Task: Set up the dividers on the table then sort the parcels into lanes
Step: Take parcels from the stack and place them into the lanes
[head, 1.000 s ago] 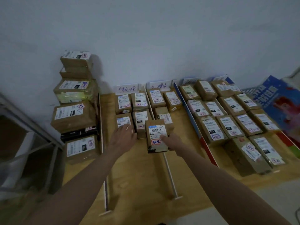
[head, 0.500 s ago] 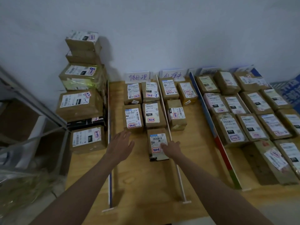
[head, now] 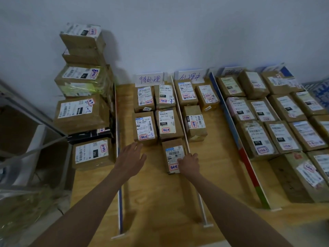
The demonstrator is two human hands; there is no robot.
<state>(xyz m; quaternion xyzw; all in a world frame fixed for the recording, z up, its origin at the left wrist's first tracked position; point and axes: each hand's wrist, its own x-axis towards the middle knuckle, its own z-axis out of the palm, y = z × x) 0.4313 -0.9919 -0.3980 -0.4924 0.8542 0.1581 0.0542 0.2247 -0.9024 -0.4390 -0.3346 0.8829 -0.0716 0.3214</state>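
Right hand (head: 188, 164) on parcel (head: 173, 155) (near edge), left hand (head: 130, 158) beside

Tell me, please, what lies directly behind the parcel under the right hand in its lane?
Behind the parcel that the right hand rests on sits a parcel marked 060, then one marked 070, then the lane sign. The hand covers the parcel's near right corner.

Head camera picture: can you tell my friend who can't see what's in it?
A person's right hand rests on a small brown cardboard parcel with a white label in a lane on a wooden table, beside a thin white divider strip. The open left hand hovers nearby; more brown labelled parcels fill the lanes.
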